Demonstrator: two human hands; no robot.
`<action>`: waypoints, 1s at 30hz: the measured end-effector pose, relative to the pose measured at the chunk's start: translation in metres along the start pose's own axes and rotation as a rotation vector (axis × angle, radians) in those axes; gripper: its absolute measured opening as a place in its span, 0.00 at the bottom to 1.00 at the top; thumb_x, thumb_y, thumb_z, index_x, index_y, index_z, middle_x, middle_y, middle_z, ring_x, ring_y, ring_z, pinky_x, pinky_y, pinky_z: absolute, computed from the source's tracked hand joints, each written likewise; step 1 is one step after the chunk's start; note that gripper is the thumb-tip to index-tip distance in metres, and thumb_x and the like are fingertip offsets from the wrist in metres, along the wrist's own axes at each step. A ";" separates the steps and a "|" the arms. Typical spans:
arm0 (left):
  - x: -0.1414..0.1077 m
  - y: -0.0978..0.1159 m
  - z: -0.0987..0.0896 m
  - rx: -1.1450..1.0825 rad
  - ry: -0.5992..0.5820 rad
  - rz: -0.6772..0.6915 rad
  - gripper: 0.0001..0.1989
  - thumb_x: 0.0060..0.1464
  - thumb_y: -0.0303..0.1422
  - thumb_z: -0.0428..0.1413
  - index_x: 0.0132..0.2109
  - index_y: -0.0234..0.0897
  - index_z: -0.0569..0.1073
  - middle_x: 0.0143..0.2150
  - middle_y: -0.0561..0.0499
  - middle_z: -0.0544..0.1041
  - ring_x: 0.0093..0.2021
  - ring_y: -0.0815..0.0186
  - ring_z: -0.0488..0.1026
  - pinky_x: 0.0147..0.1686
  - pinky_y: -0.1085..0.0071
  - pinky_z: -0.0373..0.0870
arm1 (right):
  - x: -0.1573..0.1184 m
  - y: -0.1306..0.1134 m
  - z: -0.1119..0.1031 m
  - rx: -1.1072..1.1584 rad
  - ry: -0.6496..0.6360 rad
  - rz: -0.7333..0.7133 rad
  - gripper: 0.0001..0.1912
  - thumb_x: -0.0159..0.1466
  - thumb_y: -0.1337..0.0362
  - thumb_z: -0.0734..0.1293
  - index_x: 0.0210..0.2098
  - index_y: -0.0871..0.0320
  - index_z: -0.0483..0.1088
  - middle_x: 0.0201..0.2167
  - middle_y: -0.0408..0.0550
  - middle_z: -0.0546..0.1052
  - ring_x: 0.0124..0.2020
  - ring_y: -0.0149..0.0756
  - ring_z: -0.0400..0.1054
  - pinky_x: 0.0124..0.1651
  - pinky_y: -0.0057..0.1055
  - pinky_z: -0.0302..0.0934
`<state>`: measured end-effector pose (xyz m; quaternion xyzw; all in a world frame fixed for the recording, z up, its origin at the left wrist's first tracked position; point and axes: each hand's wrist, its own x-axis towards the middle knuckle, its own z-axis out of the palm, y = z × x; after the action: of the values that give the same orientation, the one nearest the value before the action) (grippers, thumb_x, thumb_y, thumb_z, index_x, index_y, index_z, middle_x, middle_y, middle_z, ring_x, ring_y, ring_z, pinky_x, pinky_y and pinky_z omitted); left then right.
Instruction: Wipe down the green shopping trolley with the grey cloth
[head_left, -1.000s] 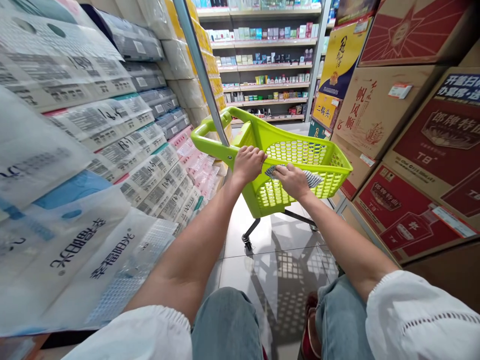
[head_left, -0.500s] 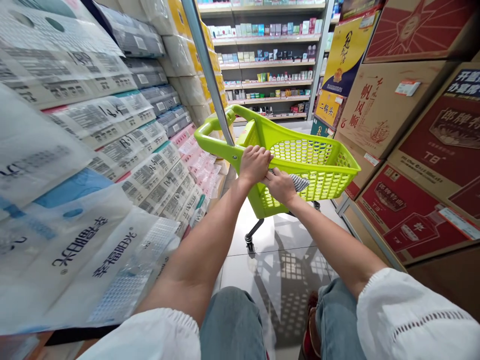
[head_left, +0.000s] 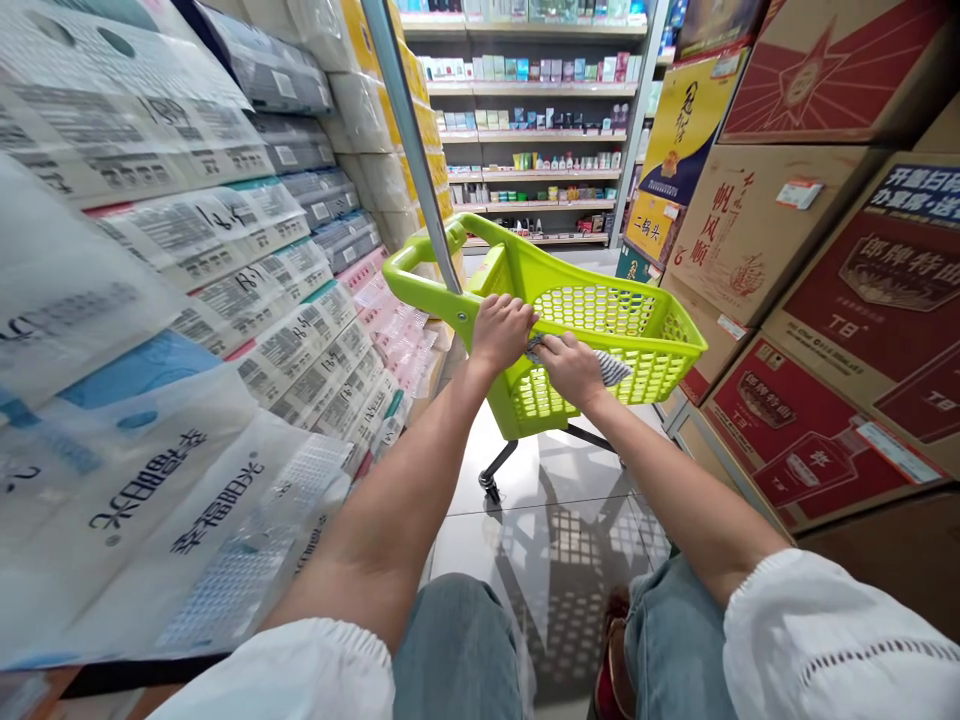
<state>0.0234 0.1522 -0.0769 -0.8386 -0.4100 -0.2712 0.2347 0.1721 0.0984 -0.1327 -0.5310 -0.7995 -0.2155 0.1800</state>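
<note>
A lime-green shopping cart (head_left: 615, 345) with slotted basket walls stands sideways in front of me, its handle end to the left. My left hand (head_left: 504, 330) is closed over the near upper rim, close to the handle. Just right of it, my right hand (head_left: 568, 368) presses a grey-and-white striped cloth (head_left: 613, 368) against the outside of the basket's near wall. Part of the cloth sticks out beyond the fingers; the rest is hidden under the hand. A grey metal pole (head_left: 416, 140) rises at the handle.
Stacked tissue packs (head_left: 247, 290) line the left side. On the right, liquor cartons (head_left: 795, 420) are piled on a low rack. Shelves (head_left: 532, 140) with small boxes and bottles stand behind the cart. A caster wheel (head_left: 489, 488) rests on the tiled floor.
My right hand and the striped cloth have moved right along the basket wall, away from my left hand. The left hand keeps its hold on the rim. The view has shifted slightly.
</note>
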 end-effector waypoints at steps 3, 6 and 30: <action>-0.001 -0.002 -0.001 -0.005 -0.003 -0.002 0.19 0.64 0.37 0.39 0.37 0.39 0.74 0.37 0.43 0.75 0.43 0.56 0.68 0.46 0.57 0.57 | 0.007 -0.010 0.000 0.018 -0.010 -0.024 0.20 0.69 0.66 0.50 0.52 0.53 0.68 0.54 0.50 0.70 0.47 0.43 0.58 0.41 0.36 0.53; -0.001 -0.005 -0.001 -0.006 -0.003 0.008 0.19 0.64 0.37 0.39 0.37 0.40 0.74 0.37 0.44 0.75 0.43 0.56 0.68 0.46 0.56 0.57 | 0.002 -0.001 -0.001 0.022 -0.016 -0.020 0.20 0.68 0.67 0.51 0.53 0.54 0.68 0.55 0.51 0.69 0.48 0.43 0.58 0.42 0.36 0.54; -0.002 0.008 -0.004 -0.079 0.012 -0.047 0.22 0.64 0.38 0.37 0.36 0.38 0.74 0.37 0.42 0.75 0.44 0.55 0.68 0.48 0.55 0.56 | -0.001 0.045 -0.016 0.237 0.149 0.392 0.20 0.69 0.57 0.53 0.53 0.53 0.68 0.48 0.50 0.74 0.48 0.42 0.63 0.49 0.34 0.56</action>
<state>0.0275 0.1444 -0.0761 -0.8357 -0.4170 -0.2978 0.1976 0.2154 0.1048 -0.1132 -0.6338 -0.6855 -0.1197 0.3377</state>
